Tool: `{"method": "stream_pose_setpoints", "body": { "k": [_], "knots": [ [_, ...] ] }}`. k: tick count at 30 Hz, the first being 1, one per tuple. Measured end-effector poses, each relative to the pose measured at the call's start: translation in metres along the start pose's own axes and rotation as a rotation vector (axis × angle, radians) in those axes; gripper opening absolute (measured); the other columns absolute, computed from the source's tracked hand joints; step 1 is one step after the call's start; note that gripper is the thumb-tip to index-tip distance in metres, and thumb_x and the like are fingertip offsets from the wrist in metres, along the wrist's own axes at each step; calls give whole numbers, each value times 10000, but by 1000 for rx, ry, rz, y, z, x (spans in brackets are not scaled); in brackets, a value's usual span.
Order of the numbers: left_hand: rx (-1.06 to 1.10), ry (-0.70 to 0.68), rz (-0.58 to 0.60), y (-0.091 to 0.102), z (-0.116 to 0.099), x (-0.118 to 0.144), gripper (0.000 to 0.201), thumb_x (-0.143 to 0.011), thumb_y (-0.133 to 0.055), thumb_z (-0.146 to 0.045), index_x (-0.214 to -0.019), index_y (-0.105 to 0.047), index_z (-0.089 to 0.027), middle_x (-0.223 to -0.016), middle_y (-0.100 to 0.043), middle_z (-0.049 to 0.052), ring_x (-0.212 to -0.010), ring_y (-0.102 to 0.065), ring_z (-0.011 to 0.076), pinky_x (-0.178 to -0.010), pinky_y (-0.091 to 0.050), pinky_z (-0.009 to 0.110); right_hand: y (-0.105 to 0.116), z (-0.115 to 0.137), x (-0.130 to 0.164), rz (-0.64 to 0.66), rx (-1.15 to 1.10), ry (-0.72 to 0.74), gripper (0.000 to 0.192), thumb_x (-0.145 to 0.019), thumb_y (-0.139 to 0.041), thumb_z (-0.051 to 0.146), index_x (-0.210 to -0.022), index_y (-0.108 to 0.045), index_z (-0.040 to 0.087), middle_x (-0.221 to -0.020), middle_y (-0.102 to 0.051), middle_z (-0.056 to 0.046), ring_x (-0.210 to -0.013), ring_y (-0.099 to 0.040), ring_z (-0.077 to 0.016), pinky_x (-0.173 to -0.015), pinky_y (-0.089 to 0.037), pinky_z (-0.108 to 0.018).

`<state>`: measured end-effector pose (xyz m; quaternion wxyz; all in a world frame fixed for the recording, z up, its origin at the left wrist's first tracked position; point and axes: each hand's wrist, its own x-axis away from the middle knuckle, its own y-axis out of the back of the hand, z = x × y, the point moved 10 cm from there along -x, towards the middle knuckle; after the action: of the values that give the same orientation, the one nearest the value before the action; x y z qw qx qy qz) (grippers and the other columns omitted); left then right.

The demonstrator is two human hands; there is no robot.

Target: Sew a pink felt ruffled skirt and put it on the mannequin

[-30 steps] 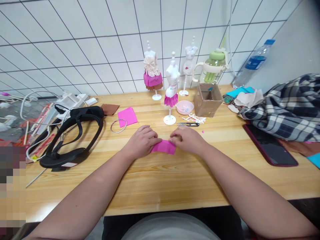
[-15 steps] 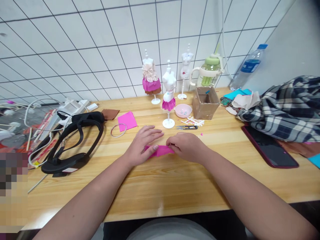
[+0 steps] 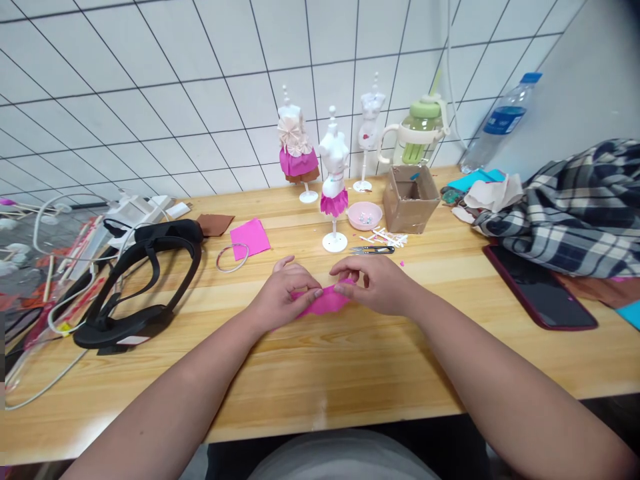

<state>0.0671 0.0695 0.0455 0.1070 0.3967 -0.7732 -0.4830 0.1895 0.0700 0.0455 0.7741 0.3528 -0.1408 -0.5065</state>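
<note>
A narrow, crinkled strip of pink crepe paper is stretched between my hands just above the wooden table. My left hand pinches its left part, thumb over the near side and fingers curled behind. At the other end, my right hand has its thumb against the strip with the fingers bent over it; the contact behind the thumb is partly hidden. Straight beyond my hands stands a small white dress form wearing a ruffled pink skirt. Black-handled thread snips lie near its base.
Two more dress forms, one dressed and one bare, stand behind. Right: pink dish, cardboard box, green-lidded cup, phone, plaid cloth. Left: pink square, wire ring, black headset frame.
My right fingers have opened out from a tight fold and lifted slightly, while my left fingers have curled in from being outstretched. The view has shifted a little.
</note>
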Motion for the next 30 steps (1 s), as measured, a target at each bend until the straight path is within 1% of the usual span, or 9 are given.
{"method": "stream_pose_setpoints", "body": {
  "k": [3,7,15,18,21,23,25,27,30],
  "knots": [
    [-21,-4,-23,1,0,0,221,-915,-546,-345,-797,-684,-218,-793,-723,-6,-789,-645,137,-1119,-222,450,-6,-15,-2,28,-91,-111,163,-832,-645,329,-909,-713,202,-740,-647,6,-652,-542,-114,-579,-372,-224],
    [-15,20,-20,2,5,2,197,-900,-577,-360,-835,-705,-225,-826,-738,-3,-811,-655,145,-1119,-210,467,-3,-21,-4,12,-88,-133,108,-819,-635,276,-802,-703,194,-645,-589,28,-581,-481,-96,-538,-328,-219],
    [4,59,-44,5,8,2,203,-877,-600,-359,-777,-698,-213,-809,-742,-10,-803,-664,146,-1136,-198,477,4,-21,-5,-28,-129,-150,76,-760,-627,225,-756,-684,175,-702,-610,8,-618,-494,-104,-574,-353,-232],
    [95,93,-32,5,13,3,223,-874,-594,-406,-907,-714,-221,-891,-753,12,-867,-677,176,-1139,-214,493,5,-27,-4,-23,-219,-196,101,-747,-619,264,-743,-666,174,-676,-591,15,-581,-463,-101,-557,-342,-239],
    [211,131,9,0,21,5,350,-837,-628,-464,-1080,-695,-221,-999,-749,42,-950,-678,215,-1140,-246,499,11,-35,-4,-57,-343,-221,140,-728,-611,310,-745,-643,174,-667,-569,19,-595,-465,-109,-569,-353,-246],
    [228,145,10,-1,27,6,384,-789,-685,-470,-1070,-703,-208,-986,-746,46,-934,-678,223,-1127,-286,482,15,-40,-4,-92,-416,-224,145,-714,-601,316,-743,-617,174,-675,-559,21,-616,-477,-115,-591,-368,-252],
    [241,160,-8,-2,31,7,361,-769,-711,-451,-1017,-715,-188,-939,-740,48,-887,-674,214,-1041,-400,423,19,-46,-5,-124,-456,-235,142,-705,-590,314,-741,-593,177,-663,-539,28,-615,-475,-117,-593,-366,-255],
    [265,181,-30,-3,35,6,316,-790,-692,-431,-964,-721,-170,-888,-727,53,-838,-667,199,-881,-494,346,22,-50,-5,-153,-464,-244,143,-698,-587,315,-741,-581,179,-645,-519,37,-603,-464,-113,-584,-353,-252],
    [224,206,-93,3,41,5,257,-842,-637,-394,-922,-725,-166,-858,-721,56,-800,-665,185,-766,-509,301,24,-54,-5,-176,-479,-262,152,-688,-600,321,-728,-571,178,-629,-513,42,-587,-452,-104,-571,-342,-244]
  ]
}}
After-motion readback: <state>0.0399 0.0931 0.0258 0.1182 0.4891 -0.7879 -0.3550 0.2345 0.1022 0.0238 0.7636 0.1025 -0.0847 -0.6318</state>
